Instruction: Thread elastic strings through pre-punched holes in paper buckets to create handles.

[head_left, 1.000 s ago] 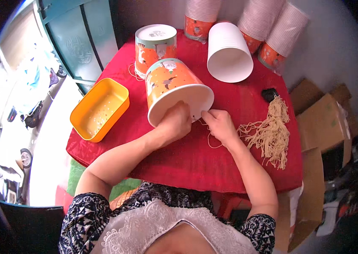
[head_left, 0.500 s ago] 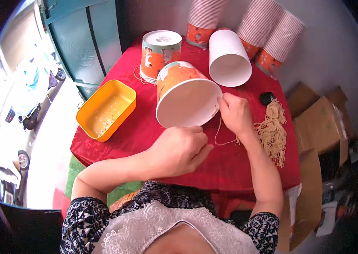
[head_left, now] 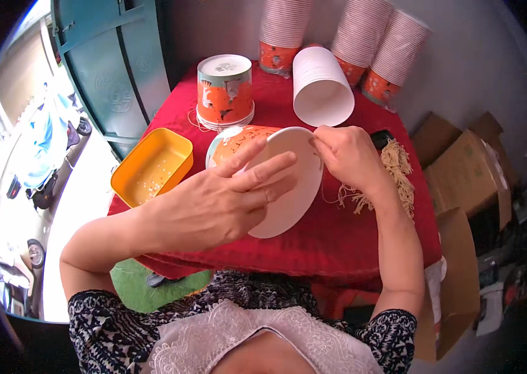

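Note:
A paper bucket (head_left: 291, 202), orange and teal outside and white inside, lies tilted on its side with its mouth turned toward me. My right hand (head_left: 354, 156) pinches the rim at the upper right. Below that hand a thin cord hangs toward a bundle of beige strings (head_left: 396, 177) on the table. In front of the bucket's left part is my left hand (head_left: 217, 202), its fingers spread and holding nothing; it hides part of the mouth. I cannot tell whether its fingertips touch the bucket.
A yellow plastic tray (head_left: 181, 169) with small pale bits stands left on the red tablecloth (head_left: 338, 249). Behind are upturned printed buckets (head_left: 225, 93), white nested buckets (head_left: 323, 100) lying down and tall bucket stacks (head_left: 360, 37). Cardboard boxes (head_left: 457, 174) sit right; a teal door (head_left: 111, 75) is left.
The bucket has turned, its mouth swinging to the right and nearer. My left hand has opened from a curled shape and risen to the left; my right hand keeps to the rim.

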Action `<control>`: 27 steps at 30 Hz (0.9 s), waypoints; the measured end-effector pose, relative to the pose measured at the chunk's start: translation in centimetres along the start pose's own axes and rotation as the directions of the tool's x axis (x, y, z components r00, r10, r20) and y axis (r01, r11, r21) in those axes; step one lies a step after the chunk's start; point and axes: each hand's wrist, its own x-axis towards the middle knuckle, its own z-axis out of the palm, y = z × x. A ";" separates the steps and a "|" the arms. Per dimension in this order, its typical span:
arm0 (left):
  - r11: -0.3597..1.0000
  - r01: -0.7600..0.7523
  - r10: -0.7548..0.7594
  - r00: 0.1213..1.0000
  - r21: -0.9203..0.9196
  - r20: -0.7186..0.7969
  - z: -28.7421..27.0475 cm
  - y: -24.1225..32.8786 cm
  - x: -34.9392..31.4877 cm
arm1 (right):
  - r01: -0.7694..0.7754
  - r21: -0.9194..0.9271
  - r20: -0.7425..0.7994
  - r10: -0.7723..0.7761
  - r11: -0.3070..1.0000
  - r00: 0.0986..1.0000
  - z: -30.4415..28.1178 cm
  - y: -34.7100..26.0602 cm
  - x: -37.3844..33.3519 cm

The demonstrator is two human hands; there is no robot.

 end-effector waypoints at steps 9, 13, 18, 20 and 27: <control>0.980 -0.014 0.031 0.996 0.200 -0.082 1.8 -1.2 0.5 | -0.080 0.085 -0.248 0.099 0.993 0.964 -1.1 -0.8 -0.9; 0.977 0.119 -0.072 0.965 0.178 -0.251 4.6 -3.8 1.1 | -0.227 0.062 -0.086 0.231 0.972 0.969 -2.9 -1.2 -3.0; 0.966 0.238 -0.195 0.924 0.096 -0.328 7.3 -5.3 1.5 | -0.434 0.377 0.174 0.398 0.818 0.901 -3.7 -1.7 -5.8; 0.939 0.329 -0.283 0.906 0.101 -0.315 7.7 -5.1 1.8 | -0.460 0.529 0.210 0.415 0.713 0.885 -3.9 -1.6 -7.3; 0.908 0.411 -0.365 0.872 0.081 -0.327 9.5 -3.3 2.7 | -0.380 0.865 0.264 0.345 0.329 0.901 -3.5 -2.5 -11.0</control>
